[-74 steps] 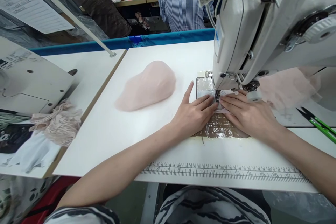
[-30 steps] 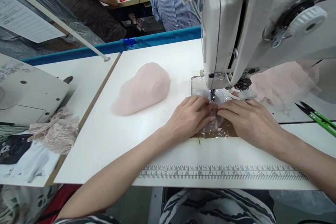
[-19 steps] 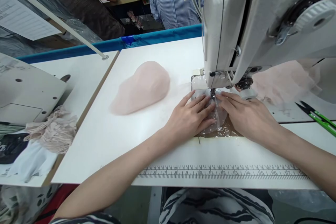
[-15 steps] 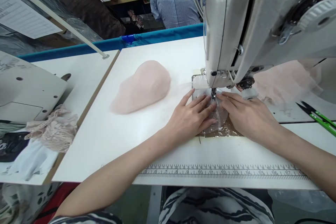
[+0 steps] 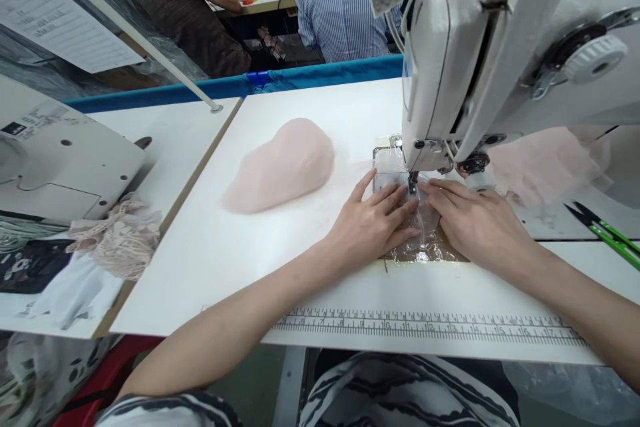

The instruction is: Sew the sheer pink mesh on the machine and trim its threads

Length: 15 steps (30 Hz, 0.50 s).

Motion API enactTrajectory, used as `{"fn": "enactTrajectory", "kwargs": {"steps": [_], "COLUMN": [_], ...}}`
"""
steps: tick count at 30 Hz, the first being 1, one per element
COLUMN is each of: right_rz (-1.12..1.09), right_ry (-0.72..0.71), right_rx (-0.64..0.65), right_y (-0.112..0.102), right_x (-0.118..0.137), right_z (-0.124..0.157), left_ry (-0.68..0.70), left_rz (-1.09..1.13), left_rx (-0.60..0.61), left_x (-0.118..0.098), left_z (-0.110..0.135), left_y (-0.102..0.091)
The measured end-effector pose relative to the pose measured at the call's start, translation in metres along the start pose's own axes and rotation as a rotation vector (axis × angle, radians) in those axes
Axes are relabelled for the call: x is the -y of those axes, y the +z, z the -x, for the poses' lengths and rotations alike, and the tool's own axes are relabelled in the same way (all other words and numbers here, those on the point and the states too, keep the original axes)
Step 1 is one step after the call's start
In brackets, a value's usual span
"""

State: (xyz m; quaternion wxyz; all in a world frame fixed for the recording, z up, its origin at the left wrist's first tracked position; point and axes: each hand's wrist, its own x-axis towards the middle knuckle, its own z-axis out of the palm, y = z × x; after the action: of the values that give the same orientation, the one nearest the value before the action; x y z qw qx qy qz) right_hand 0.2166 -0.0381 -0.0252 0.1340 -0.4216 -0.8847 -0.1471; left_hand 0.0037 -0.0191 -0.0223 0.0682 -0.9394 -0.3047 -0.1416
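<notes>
My left hand (image 5: 373,220) lies palm down with its fingers spread, pressing a piece of thin, see-through fabric (image 5: 424,217) on the sewing machine bed. My right hand (image 5: 470,217) rests on the other side of that fabric, fingers stretched out, their tips close to the presser foot (image 5: 413,181). Its thumb is mostly hidden. Both hands touch the fabric on either side of the needle area. Under the fabric is a clear plastic film over a brown patch (image 5: 447,250). A sheer pale pink piece (image 5: 285,163) lies left of my left hand.
The sewing machine head (image 5: 440,67) stands over my hands. More pink fabric (image 5: 545,163) and green-handled thread snips (image 5: 613,237) lie at the right. A printed ruler (image 5: 425,327) runs along the front edge. Cord bundles (image 5: 123,240) sit at the left. Two people work beyond the blue cloth edge (image 5: 325,72).
The camera view has shifted slightly, so the scene sits a little further right. My hands keep nearly the same places beside the presser foot.
</notes>
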Motion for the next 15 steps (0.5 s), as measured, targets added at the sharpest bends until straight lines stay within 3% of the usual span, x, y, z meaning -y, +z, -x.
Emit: {"fn": "enactTrajectory", "kwargs": {"steps": [9,15], "right_rz": [-0.011,-0.096], "right_ry": [0.011,-0.080], "right_rx": [-0.005,-0.113], "right_y": [-0.001,-0.002], "right_x": [0.000,-0.002], "right_z": [0.000,0.005], "left_ry": [0.010,0.247], "left_rz": [-0.006,0.026], "left_rx": [-0.056,-0.188], "left_x": [0.002,0.004], "left_z": [0.002,0.010], "left_y": [0.003,-0.003]}}
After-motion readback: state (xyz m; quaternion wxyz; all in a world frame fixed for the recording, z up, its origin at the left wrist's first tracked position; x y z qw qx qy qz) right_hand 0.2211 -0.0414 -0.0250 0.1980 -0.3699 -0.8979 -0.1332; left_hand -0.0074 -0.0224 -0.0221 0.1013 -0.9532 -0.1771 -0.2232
